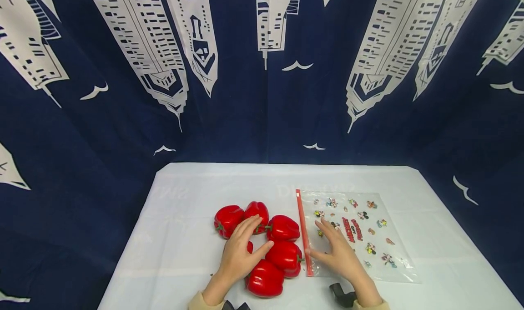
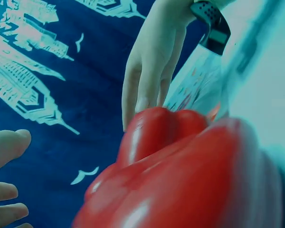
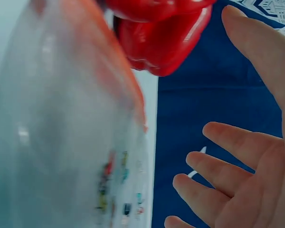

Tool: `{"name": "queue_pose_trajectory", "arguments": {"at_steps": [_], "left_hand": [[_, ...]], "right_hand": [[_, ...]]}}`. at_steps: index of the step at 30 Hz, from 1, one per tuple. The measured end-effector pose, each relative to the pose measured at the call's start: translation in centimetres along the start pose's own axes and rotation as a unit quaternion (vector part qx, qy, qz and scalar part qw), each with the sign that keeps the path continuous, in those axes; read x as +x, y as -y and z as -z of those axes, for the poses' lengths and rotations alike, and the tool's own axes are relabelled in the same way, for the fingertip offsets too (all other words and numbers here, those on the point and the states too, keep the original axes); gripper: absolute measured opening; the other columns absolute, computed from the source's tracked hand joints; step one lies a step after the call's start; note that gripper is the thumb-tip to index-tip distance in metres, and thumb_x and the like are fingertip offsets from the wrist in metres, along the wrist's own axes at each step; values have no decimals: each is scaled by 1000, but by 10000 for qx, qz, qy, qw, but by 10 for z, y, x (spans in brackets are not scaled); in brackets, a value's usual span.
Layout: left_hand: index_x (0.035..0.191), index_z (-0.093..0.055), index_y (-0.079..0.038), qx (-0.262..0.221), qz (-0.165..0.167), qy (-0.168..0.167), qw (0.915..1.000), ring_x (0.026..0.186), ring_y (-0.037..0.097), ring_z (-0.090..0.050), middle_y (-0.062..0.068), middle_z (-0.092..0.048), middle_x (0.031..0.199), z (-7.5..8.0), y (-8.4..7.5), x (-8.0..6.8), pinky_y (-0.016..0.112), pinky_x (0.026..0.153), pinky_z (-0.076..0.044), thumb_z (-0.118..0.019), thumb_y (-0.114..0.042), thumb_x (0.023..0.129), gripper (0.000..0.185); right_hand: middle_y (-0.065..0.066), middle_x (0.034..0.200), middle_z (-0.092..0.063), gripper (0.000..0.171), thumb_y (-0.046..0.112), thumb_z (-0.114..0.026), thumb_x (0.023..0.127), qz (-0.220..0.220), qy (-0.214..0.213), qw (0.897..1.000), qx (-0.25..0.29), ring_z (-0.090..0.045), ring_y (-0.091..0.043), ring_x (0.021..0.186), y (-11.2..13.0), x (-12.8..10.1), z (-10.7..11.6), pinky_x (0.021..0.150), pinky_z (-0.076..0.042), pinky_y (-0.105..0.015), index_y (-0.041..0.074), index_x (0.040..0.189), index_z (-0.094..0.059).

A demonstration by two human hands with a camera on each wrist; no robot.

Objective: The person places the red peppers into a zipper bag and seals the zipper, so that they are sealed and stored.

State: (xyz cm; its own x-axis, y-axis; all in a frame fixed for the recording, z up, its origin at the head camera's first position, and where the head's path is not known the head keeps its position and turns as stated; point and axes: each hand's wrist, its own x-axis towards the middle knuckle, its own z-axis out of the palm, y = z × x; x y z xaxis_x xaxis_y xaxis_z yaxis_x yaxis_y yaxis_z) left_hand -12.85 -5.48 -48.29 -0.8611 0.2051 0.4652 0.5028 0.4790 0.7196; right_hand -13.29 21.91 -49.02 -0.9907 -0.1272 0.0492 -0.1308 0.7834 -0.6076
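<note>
Several red bell peppers lie clustered on the white table. My left hand hovers flat over the cluster with fingers spread, close above the middle peppers; the left wrist view fills with one pepper. To the right lies a clear zip bag with cartoon stickers and a red zip strip. My right hand rests open on the bag near the strip, fingers straight. The right wrist view shows the bag and a pepper.
A dark blue cloth with white skyscraper prints hangs behind and around the table. The table's edges drop off at left and right.
</note>
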Motion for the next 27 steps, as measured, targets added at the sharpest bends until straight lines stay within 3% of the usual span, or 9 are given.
{"name": "queue_pose_trajectory", "arguments": {"at_steps": [6, 10, 14, 19, 27], "left_hand": [[128, -56, -10, -377, 337, 349, 9981, 118, 15, -49, 3, -53, 130, -14, 1, -5, 46, 94, -45, -65, -42, 86, 53], [127, -56, -10, -431, 480, 613, 9960, 118, 18, -51, 2, -54, 129, -21, 1, -6, 45, 94, -46, -62, -41, 89, 49], [125, -58, -12, -405, 525, 740, 9950, 117, 18, -52, 1, -56, 127, -26, 1, -5, 43, 93, -46, -62, -39, 89, 45], [120, -61, -12, -240, 535, 923, 9940, 114, 17, -54, -1, -58, 124, -31, 0, -3, 39, 92, -48, -65, -37, 87, 42], [112, -65, -15, 524, 411, 1253, 9899, 103, 12, -55, -6, -60, 114, -38, -4, -6, 39, 89, -49, -64, -47, 85, 42]], "right_hand": [[-21, 143, -38, 79, 50, -75, 73, -50, -72, 9999, 99, -33, -43, 131, -8, -3, -12, 102, -27, -61, 8, 135, -50], [-20, 143, -38, 79, 53, -74, 73, -82, -106, 9999, 87, -31, -40, 132, -14, -3, -22, 109, -18, -54, 8, 134, -50], [-20, 143, -38, 81, 57, -71, 73, -154, -125, 9998, 89, -31, -39, 133, -17, -3, -28, 110, -18, -53, 9, 134, -50], [-21, 142, -40, 80, 58, -70, 74, -168, -212, 9996, 41, -32, -39, 133, -20, -1, -33, 109, -20, -53, 7, 133, -51], [-19, 139, -44, 75, 55, -72, 74, -68, -292, 9995, -85, -36, -38, 131, -27, -1, -41, 109, -20, -54, 8, 130, -54]]}}
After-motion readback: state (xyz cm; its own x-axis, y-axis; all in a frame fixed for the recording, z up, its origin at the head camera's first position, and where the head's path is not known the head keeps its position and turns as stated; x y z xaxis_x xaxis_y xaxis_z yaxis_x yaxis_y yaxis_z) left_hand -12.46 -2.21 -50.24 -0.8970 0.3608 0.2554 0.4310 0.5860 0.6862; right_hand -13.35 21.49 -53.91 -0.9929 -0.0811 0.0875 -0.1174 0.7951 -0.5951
